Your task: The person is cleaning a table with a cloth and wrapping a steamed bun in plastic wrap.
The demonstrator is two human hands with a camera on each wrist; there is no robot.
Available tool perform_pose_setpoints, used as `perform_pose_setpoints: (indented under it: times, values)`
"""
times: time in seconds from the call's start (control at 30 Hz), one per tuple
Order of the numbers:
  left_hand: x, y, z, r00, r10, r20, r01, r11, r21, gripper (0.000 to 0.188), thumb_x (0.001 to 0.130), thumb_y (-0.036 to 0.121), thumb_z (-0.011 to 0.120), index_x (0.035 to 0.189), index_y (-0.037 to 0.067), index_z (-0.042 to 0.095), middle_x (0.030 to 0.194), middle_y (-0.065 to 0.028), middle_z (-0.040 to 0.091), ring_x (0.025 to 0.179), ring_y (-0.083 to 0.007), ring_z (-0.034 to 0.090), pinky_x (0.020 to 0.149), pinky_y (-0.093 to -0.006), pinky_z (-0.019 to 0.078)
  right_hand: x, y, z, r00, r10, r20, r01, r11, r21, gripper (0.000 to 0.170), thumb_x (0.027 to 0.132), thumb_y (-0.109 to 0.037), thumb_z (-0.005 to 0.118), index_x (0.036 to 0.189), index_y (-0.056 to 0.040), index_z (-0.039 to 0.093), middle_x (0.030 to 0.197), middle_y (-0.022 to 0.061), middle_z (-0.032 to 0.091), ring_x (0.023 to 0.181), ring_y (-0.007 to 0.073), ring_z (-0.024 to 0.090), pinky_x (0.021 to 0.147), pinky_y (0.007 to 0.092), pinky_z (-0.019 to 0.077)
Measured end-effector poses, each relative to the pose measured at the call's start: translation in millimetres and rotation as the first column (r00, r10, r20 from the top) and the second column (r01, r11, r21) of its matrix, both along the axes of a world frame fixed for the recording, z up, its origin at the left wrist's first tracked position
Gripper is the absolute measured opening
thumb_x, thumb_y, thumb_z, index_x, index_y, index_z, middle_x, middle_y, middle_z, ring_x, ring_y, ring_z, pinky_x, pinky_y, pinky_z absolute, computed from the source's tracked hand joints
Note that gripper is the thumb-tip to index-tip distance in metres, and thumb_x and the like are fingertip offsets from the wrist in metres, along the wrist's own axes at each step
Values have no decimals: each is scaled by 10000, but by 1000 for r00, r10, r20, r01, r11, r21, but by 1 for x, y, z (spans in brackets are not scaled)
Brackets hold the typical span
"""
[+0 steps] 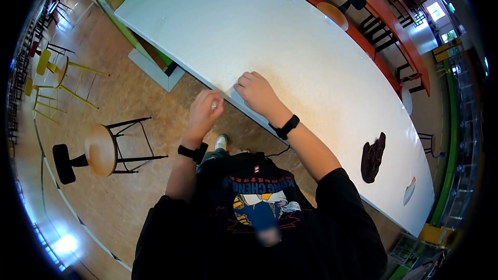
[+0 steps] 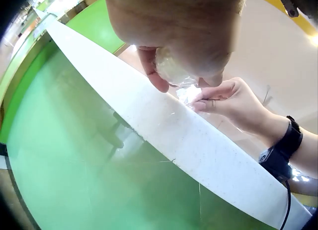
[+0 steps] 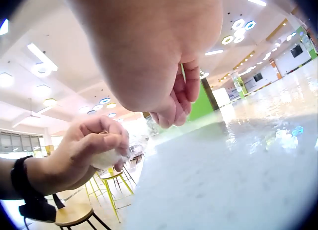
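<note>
Curled fingers of the left hand [image 1: 205, 111] hold a crumpled, translucent roll of clear film [image 2: 171, 68] just off the table's near edge. The right hand [image 1: 255, 92] is beside it, over the white table [image 1: 311, 88]. In the left wrist view the right hand [image 2: 231, 103] pinches a shiny clear end of the film [image 2: 189, 94] between thumb and fingers. The right wrist view has the left hand [image 3: 84, 153] around the pale roll [image 3: 107, 159], with the right hand [image 3: 154, 56] above the tabletop, its fingers bent together.
A dark crumpled cloth [image 1: 373, 158] and a small white item with a red mark [image 1: 409, 192] lie on the table's right part. A stool with a black backrest [image 1: 101, 150] stands on the floor at left. Yellow stools [image 1: 62, 72] stand farther back.
</note>
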State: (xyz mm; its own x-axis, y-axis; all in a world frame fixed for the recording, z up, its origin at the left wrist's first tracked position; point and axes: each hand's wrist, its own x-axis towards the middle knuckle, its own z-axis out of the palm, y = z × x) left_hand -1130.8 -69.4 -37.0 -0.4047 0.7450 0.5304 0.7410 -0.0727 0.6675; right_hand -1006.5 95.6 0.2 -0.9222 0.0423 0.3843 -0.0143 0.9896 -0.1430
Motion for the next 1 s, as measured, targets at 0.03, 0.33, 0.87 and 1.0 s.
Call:
perform_pose_setpoints:
  times: [0.03, 0.33, 0.87, 1.0]
  values:
    - [1, -3, -2, 1000, -5, 4, 5, 1000, -4, 118, 769, 9, 680, 857, 33, 604, 904, -120, 624, 861, -306, 613, 738, -354, 497, 7, -10, 3, 1000, 8, 2, -8, 1000, -1, 194, 672, -7, 598, 848, -38, 673, 812, 71, 586, 866, 247, 562, 785, 353, 459]
    - [16, -35, -16, 994, -113, 10, 113, 992, -61, 148, 752, 40, 710, 878, 37, 631, 921, -114, 631, 872, -308, 612, 735, -373, 508, 56, -75, -1, 965, -203, 167, 222, 969, -104, 87, 655, -42, 612, 736, -37, 643, 758, 73, 569, 828, 241, 565, 747, 342, 452]
    - [22, -24, 63, 737, -84, 671, -68, 978, 197, 600, 835, -65, 597, 1376, 47, 361, 1226, -137, 492, 1157, -194, 485, 977, -306, 414, 98, -65, 104, 948, -95, -304, -63, 880, -471, 270, 659, -4, 725, 904, -115, 722, 923, 4, 656, 1049, 278, 553, 834, 352, 470]
    - [56, -16, 114, 534, -505, 677, 267, 861, 432, 701, 844, -62, 612, 1448, 69, 281, 1301, -207, 495, 1193, -231, 497, 1014, -347, 407, 107, -68, 114, 949, -10, -314, -126, 903, -411, 278, 639, 5, 723, 889, -117, 717, 902, -14, 644, 1020, 259, 554, 814, 348, 460]
